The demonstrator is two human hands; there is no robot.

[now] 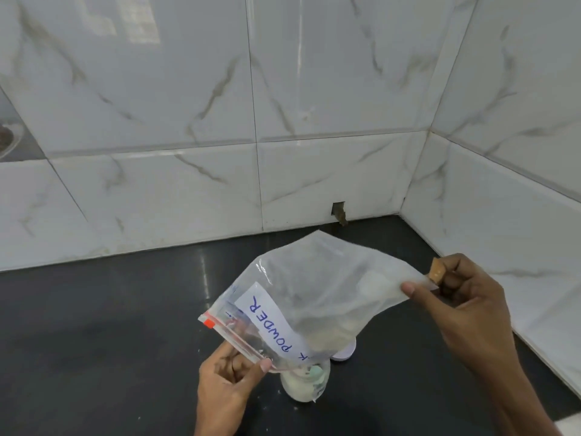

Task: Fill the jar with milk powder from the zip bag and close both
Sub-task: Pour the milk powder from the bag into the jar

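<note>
White marble-veined wall tiles (pixel 188 89) meet in a corner behind a dark, glossy countertop (pixel 94 325); above the counter a clear zip bag (pixel 330 284) is held slanted, its red zip edge low at the left and its closed end raised to the right. The bag is nearly empty, with a little pale powder gathered low inside near the mouth. The right hand (pixel 465 297) pinches the raised corner of the bag between thumb and curled fingers; one finger wears a tan bandage (pixel 437 272). The left hand (pixel 229 382) pinches the zip edge between thumb and fingers, holding the mouth just over the jar (pixel 301 385). The jar stands upright on the counter, uncapped, with white powder in it; a white lid (pixel 345 352) lies on the counter just beside it, partly hidden by the bag. A white label (pixel 270 322) on the bag reads "POWDER" in blue, upside down; a small notch (pixel 339 212) is cut in the wall at counter level.
</note>
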